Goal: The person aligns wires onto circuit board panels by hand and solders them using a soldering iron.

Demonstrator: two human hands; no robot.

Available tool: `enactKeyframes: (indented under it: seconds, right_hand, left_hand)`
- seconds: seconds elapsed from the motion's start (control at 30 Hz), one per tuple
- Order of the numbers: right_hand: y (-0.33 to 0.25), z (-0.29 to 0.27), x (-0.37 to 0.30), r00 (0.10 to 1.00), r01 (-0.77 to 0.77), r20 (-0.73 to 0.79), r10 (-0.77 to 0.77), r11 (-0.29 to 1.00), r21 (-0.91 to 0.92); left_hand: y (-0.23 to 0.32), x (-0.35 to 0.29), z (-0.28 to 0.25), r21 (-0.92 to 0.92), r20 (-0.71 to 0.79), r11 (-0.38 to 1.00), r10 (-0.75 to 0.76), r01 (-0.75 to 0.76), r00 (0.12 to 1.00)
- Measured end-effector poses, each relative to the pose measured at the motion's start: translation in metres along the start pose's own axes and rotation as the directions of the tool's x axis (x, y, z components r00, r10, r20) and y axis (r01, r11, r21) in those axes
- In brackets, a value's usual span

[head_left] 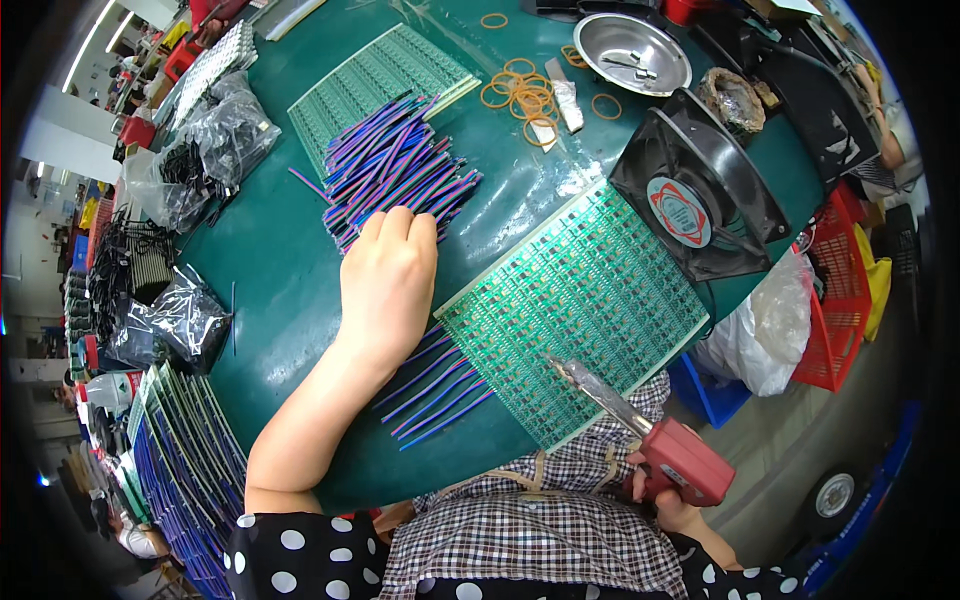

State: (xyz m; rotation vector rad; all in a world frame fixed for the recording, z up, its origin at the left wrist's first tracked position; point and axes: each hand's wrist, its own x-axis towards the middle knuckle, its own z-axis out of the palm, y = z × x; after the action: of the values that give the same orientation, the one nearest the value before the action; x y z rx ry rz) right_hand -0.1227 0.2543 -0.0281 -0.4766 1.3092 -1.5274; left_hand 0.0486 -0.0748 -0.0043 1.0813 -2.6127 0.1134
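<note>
My left hand (388, 275) reaches onto the near edge of a pile of blue, purple and pink wires (400, 165), fingers curled down and closed at the wires; its fingertips are hidden. In my right hand (665, 495) is a red soldering gun (688, 462), its metal tip pointing up and left over a green panel of small circuit boards (580, 315). Whether the tip touches the panel I cannot tell. Several wires (440, 398) stick out from the panel's left edge toward the table's near side.
A black fan (700, 190) stands right of the panel. Behind are a metal bowl (632, 55), rubber bands (525, 95) and another panel stack (345, 90). Plastic bags (225, 130) lie at the left, beside wired panels (190, 460). A red crate (825, 300) sits at the right.
</note>
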Motion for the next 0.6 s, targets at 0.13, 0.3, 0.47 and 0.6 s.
enactKeyframes:
  seconds: [0.13,0.3,0.47,0.6]
  right_hand:
    - [0.001,0.000,0.000,1.000,0.014,-0.005,-0.014,0.999,0.033]
    - [0.004,-0.004,-0.001,1.000,0.030,-0.010,-0.030,0.999,0.030]
    - [0.003,-0.003,-0.003,0.999,0.009,0.037,-0.003,0.984,-0.175]
    - [0.003,-0.001,-0.001,0.998,0.021,0.058,-0.010,0.983,-0.185]
  left_hand:
    - [-0.003,-0.007,-0.001,0.016,0.000,0.999,0.035,-0.035,0.999]
    - [0.002,-0.041,-0.022,0.030,0.136,0.997,0.067,-0.072,0.988]
    - [0.004,-0.062,-0.042,0.021,0.201,0.997,-0.077,0.075,0.977]
    - [0.007,-0.043,-0.034,-0.221,0.104,0.974,-0.025,0.047,0.994]
